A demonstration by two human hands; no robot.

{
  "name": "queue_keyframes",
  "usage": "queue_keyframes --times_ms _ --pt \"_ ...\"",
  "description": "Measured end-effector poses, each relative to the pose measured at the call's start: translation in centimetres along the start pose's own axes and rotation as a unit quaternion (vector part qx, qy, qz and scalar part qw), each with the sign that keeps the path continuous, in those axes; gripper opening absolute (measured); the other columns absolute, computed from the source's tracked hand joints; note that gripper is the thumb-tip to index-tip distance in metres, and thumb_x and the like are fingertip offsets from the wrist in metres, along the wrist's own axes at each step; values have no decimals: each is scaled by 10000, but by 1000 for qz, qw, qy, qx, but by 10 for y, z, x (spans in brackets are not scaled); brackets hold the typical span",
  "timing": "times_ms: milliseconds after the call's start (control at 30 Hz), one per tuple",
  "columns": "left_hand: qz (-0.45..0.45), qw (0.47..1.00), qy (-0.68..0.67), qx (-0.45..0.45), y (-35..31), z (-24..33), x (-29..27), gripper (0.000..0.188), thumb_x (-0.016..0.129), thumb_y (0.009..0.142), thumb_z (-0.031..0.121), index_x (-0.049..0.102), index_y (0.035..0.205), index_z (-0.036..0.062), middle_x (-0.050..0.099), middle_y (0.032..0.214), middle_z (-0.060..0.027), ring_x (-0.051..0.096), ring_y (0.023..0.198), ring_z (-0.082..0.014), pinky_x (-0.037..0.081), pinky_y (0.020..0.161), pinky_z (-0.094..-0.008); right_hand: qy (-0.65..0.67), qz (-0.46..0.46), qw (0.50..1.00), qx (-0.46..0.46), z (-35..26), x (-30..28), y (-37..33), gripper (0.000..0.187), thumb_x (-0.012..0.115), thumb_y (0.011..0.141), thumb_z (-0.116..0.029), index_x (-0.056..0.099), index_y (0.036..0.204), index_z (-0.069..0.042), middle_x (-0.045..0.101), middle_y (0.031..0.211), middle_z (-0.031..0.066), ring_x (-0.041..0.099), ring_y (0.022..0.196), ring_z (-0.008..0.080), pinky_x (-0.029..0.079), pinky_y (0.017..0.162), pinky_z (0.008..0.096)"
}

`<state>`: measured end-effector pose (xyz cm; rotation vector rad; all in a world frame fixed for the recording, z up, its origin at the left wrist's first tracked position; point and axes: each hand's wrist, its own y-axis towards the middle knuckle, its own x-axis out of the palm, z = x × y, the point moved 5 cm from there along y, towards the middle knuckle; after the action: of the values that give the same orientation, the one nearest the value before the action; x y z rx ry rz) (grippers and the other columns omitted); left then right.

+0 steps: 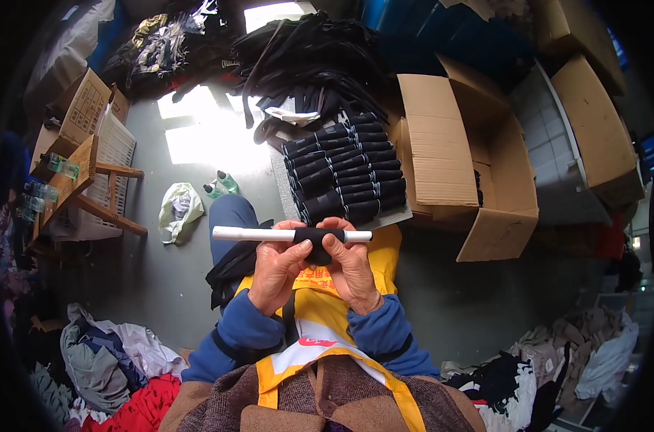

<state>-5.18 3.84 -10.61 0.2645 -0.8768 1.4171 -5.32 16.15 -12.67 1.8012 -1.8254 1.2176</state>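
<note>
A white tube (251, 234) lies level across both hands, above my lap. Black fabric (318, 245) is wrapped around its middle, with a flap hanging below. My left hand (275, 273) pinches the fabric and tube from the left side, thumb in front. From the other side my right hand (352, 270) grips the same fabric, its thumb on the cloth. Just beyond my hands, rows of rolled black fabric bundles (345, 169) are stacked on a grey board (282, 187). A dark cloth (233, 270) rests over my left leg.
An open cardboard box (439, 137) stands right of the stack. Black strips (305, 54) are heaped behind it. A wooden stool (89, 169) with bottles is at left, near a plastic bag (181, 214). Cloth piles lie at lower left (154, 403) and lower right (543, 360).
</note>
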Motion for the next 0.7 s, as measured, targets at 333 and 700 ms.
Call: queue_keyframes --times_ms 333,700 --pt "-10 1000 13 6 1 -3 -2 342 648 810 52 490 1113 37 548 987 -70 569 841 -140 521 650 -266 15 15 999 -49 -9 7 -1 288 687 795 -62 541 1042 -84 564 989 61 560 929 176 520 766 284" --pt "6 1000 7 -18 1 0 0 275 639 833 100 500 1066 61 563 921 -34 584 815 -138 502 610 -272 33 -11 996 -81 -5 0 1 253 690 795 -51 544 996 -94 545 970 9 561 864 130 500 756 247"
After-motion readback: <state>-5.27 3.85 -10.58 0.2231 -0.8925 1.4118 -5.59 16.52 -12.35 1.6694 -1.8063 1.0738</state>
